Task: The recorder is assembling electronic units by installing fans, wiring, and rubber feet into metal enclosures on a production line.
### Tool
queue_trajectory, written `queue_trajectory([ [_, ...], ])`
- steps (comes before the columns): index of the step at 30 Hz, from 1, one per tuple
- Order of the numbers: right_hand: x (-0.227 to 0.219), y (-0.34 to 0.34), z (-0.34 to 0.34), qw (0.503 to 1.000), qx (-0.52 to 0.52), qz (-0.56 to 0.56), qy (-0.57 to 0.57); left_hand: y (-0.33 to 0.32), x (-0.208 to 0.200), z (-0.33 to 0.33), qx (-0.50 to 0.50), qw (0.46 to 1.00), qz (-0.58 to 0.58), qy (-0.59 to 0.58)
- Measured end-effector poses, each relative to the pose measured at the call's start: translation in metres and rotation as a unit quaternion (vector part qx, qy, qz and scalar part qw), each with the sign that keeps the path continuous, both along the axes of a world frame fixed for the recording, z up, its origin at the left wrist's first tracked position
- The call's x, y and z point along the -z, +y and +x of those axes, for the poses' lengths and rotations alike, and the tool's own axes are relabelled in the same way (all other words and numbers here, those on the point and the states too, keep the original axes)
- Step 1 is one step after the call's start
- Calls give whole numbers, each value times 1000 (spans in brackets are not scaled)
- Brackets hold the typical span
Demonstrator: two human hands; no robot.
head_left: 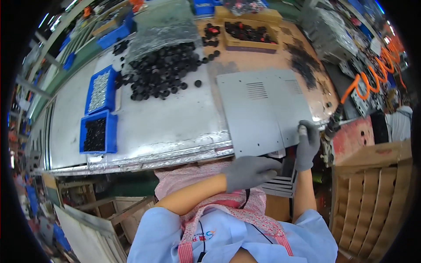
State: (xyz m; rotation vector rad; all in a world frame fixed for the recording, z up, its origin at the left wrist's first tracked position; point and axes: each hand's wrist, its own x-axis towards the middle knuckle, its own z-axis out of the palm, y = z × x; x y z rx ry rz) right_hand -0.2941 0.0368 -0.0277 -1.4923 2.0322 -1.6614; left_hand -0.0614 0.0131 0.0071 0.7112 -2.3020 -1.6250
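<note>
Two flat grey metal panels (252,116) with vent slots lie partly overlapping at the table's near right. My right hand (308,147), in a grey glove, is closed on the right panel's near right edge, its thumb on top. My left hand (252,172), gloved alike, is just below the panels' near edge. Its fingers stretch to the right with nothing visible in them; their undersides are hidden. Below the table edge, between my hands, are more grey metal pieces (280,186) with slots, partly covered by my left hand.
Black round knobs (162,72) spill from a clear plastic bag (164,26). Blue bins hold silvery small parts (99,92) and black small parts (95,133). A cardboard box (250,44) of black and red parts stands behind the panels. An orange coiled hose (362,90) hangs right; a divided carton (368,206) stands below.
</note>
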Motion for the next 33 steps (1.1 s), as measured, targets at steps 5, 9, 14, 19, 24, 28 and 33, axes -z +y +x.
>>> queue_trajectory([
  [5, -13, -64, 81, 957, -277, 87, 10, -54, 12, 109, -429, 895, -124, -3],
  [9, -9, -127, 145, 899, -347, 230, 137, -110, 18, 203, -604, 743, -161, -239],
  [14, -9, -198, 212, 885, -292, 289, 220, -156, 39, 248, -583, 750, -212, -229],
  [19, -12, -213, 248, 859, -329, 340, 193, -180, 40, 216, -512, 818, -171, -197],
  [24, 12, -224, 247, 887, -323, 296, 149, -189, 43, 179, -511, 842, -146, -92],
  [28, 41, -239, 234, 904, -380, 182, -65, -196, 43, 150, -516, 843, 91, 121],
  [33, 27, -248, 213, 739, -411, 243, -476, -208, 51, 164, -360, 753, 368, 410],
])
